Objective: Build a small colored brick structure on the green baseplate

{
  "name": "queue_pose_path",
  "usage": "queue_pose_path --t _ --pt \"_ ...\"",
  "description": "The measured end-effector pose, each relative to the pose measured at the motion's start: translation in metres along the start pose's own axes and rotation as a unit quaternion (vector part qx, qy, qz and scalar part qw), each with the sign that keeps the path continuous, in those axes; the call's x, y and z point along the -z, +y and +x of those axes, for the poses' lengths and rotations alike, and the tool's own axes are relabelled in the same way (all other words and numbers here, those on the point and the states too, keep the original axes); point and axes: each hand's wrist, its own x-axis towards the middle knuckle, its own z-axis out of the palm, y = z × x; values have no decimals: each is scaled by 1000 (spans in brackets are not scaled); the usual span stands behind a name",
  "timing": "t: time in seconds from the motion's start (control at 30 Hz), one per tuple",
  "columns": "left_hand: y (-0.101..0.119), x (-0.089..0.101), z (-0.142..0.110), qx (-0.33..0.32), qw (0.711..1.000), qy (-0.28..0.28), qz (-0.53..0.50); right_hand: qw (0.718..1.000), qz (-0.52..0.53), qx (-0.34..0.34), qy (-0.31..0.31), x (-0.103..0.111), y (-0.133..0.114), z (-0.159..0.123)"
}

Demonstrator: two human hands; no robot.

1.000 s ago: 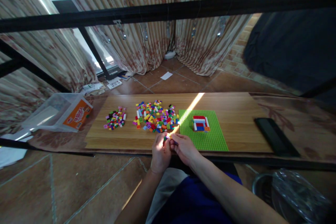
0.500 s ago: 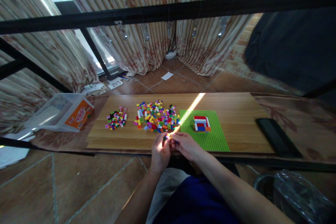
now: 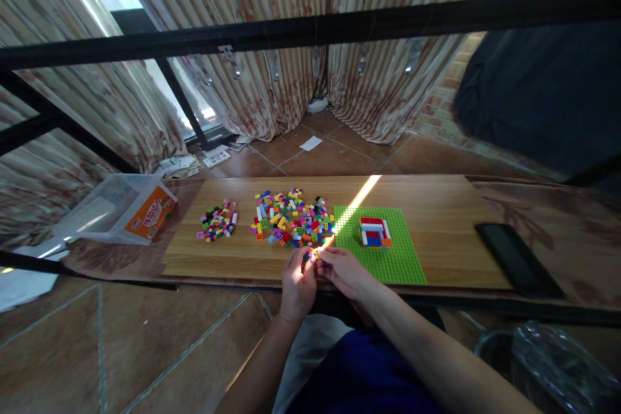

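My left hand (image 3: 297, 284) and my right hand (image 3: 342, 272) meet at the near edge of the wooden board (image 3: 436, 207), fingers pinched together on some small toy bricks (image 3: 313, 255) held between them. Just beyond lies a big pile of mixed coloured bricks (image 3: 291, 218). A smaller pile (image 3: 218, 222) sits further left. To the right of my hands is a green baseplate (image 3: 388, 259) with a small red, white and blue brick build (image 3: 373, 231) standing on it.
A clear plastic box with an orange label (image 3: 121, 209) lies on its side at the left. A black flat object (image 3: 517, 261) rests on the right end. A black metal frame bar (image 3: 310, 29) crosses overhead. Curtains and tiled floor lie behind.
My hands stay pinched on the small bricks at the board's near edge. The view has tilted slightly, so everything sits a little lower in the picture.
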Motion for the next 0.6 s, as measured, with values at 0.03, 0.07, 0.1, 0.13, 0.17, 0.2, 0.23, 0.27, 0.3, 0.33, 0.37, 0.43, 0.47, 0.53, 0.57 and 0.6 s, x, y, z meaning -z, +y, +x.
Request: queue_pose_path --t 0.03,0.07,0.1,0.13,0.17,0.2,0.23,0.27,0.3,0.33,0.37,0.43,0.47,0.53,0.57,0.6 --pt "-1 0 0 11 1000 -4 -6 1000 -1 -3 -8 1 -2 0" --pt "-1 1 1 21 1000 -5 -11 1000 -1 -5 -15 2 -3 0" --pt "-1 1 2 31 999 -5 -15 1000 0 -5 -21 2 -4 -1" --pt "-1 2 3 38 999 -6 -17 1000 2 -5 -25 2 -4 -1" --pt "-1 2 4 43 999 -10 -17 1000 5 -4 -29 1 -5 -1" --pt "0 2 5 44 999 -15 -18 999 6 -2 -32 1 -5 -2" --pt "0 3 6 43 999 -21 -18 999 5 -1 -36 0 -5 -2" --pt "1 3 7 41 999 -25 -18 999 2 1 -38 -1 -5 -2" --pt "1 4 8 38 999 -25 -19 999 -3 4 -39 -2 -5 -2" --pt "2 4 8 35 999 -23 -19 999 -6 7 -38 -3 -5 -2" --pt "2 4 8 32 999 -19 -18 999 -7 11 -34 -4 -4 -2" --pt "3 3 8 27 999 -9 -16 1000 -4 19 -21 -5 -3 -2" --pt "2 2 7 23 1000 -6 -14 1000 -2 21 -15 -6 -2 -3" --pt "2 1 6 12 1000 -5 -10 1000 -2 24 -4 -6 -1 -3" --pt "2 1 5 7 1000 -6 -8 1000 -2 24 2 -6 0 -3" --pt "1 0 5 5 1000 -9 -6 1000 -3 26 8 -6 1 -2"
